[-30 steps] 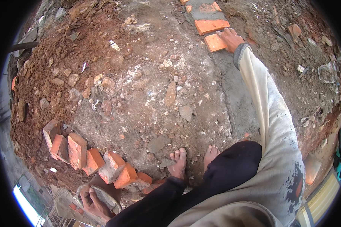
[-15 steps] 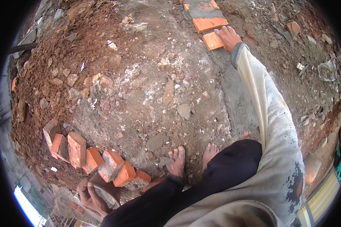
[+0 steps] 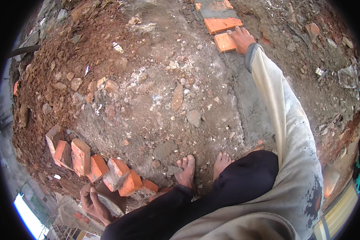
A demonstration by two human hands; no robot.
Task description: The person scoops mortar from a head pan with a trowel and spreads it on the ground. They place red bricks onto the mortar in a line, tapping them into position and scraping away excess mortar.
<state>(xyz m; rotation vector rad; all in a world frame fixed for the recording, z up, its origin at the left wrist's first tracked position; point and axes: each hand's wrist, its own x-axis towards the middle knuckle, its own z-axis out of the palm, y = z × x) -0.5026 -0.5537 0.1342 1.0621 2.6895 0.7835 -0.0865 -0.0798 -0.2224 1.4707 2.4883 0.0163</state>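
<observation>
Brick lay at the far end of the ground, beside a second orange brick in the same line on grey mortar. Nearest to me, my left hand gripped a trowel, fingers closed around it, just below the row of loose bricks at the edge of the earth. My bare feet stood on the rubble-strewn ground between the two. Farther out, my right hand rested on the brick's right edge, fingers spread flat and open, pressing rather than gripping. To seat this brick well, I judged that pressure should be even and downward, keeping its face level with its neighbour and its joint uniform, without sliding it across the bed.
</observation>
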